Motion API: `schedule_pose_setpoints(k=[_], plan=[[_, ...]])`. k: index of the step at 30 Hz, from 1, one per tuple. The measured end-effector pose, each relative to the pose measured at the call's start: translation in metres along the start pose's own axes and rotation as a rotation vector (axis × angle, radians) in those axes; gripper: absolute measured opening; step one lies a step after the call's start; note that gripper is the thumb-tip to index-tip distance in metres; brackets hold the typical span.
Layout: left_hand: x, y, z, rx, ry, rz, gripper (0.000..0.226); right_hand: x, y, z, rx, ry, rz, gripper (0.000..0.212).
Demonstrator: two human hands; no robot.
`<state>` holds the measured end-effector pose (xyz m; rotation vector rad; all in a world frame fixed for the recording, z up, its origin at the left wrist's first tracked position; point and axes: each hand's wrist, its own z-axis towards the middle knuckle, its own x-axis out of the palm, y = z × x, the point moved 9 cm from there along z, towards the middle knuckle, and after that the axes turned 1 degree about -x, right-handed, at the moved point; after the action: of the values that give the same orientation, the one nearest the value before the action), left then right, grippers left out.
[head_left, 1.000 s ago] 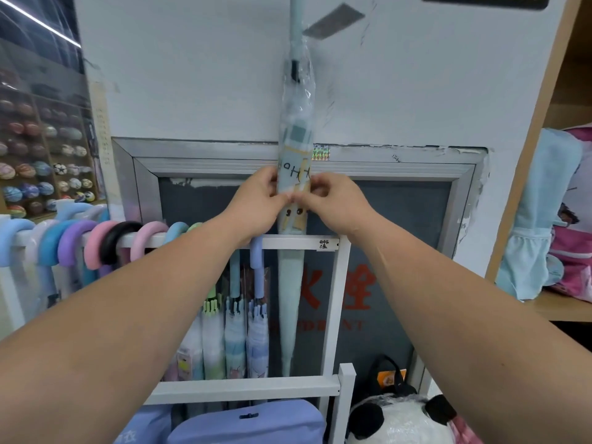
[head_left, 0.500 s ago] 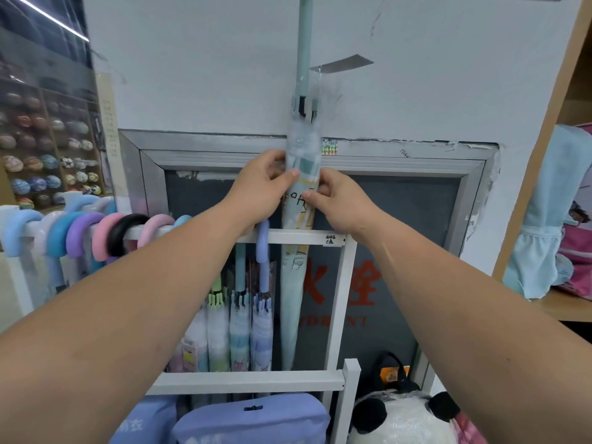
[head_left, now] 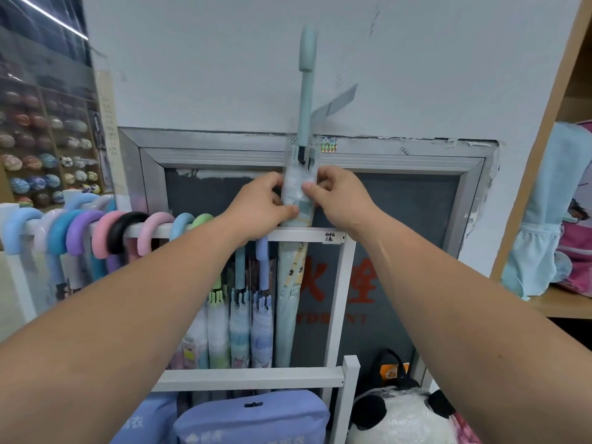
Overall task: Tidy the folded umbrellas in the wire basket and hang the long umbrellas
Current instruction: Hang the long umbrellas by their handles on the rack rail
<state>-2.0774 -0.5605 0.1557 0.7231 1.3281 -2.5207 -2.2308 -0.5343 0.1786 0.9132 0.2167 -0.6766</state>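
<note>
A long pale-green umbrella [head_left: 291, 283] in a clear plastic sleeve stands upright behind the white rack's top rail [head_left: 301, 234], its straight handle [head_left: 307, 75] pointing up against the wall. My left hand [head_left: 261, 205] grips the sleeved upper part from the left. My right hand [head_left: 336, 197] pinches the sleeve from the right at the same height. Several long umbrellas hang by curved coloured handles [head_left: 96, 232] along the rail to the left. No wire basket is in view.
A grey metal-framed panel [head_left: 400, 219] sits behind the rack. Blue packaged bags [head_left: 253, 418] and a wrapped panda plush [head_left: 400, 418] lie below. A wooden shelf [head_left: 560, 306] with pink and blue bags stands right; a ball display [head_left: 41, 155] is far left.
The pale-green umbrella has dropped lower behind the rail, so its whole handle now shows. Both hands keep hold, now nearer the top of its sleeve.
</note>
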Motion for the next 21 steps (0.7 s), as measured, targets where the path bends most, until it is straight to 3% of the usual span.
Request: schedule_pose_setpoints(k=[8, 14, 15, 18, 21], plan=[[-0.013, -0.004, 0.009, -0.014, -0.085, -0.204, 0.041, 0.01, 0.003, -0.009, -0.023, 0.206, -0.157, 0.02], [-0.008, 0.007, 0.015, -0.029, -0.092, -0.141, 0.019, 0.015, 0.004, -0.011, -0.008, 0.285, -0.326, 0.02], [-0.007, 0.008, 0.015, -0.035, -0.084, -0.097, 0.02, 0.011, 0.001, -0.011, 0.015, 0.265, -0.317, 0.018], [-0.001, 0.01, 0.012, -0.043, -0.049, 0.068, 0.017, -0.024, 0.002, -0.01, 0.067, 0.041, -0.163, 0.043], [0.004, 0.009, 0.01, -0.056, -0.022, 0.192, 0.023, -0.054, 0.026, -0.009, -0.072, -0.17, 0.073, 0.038]])
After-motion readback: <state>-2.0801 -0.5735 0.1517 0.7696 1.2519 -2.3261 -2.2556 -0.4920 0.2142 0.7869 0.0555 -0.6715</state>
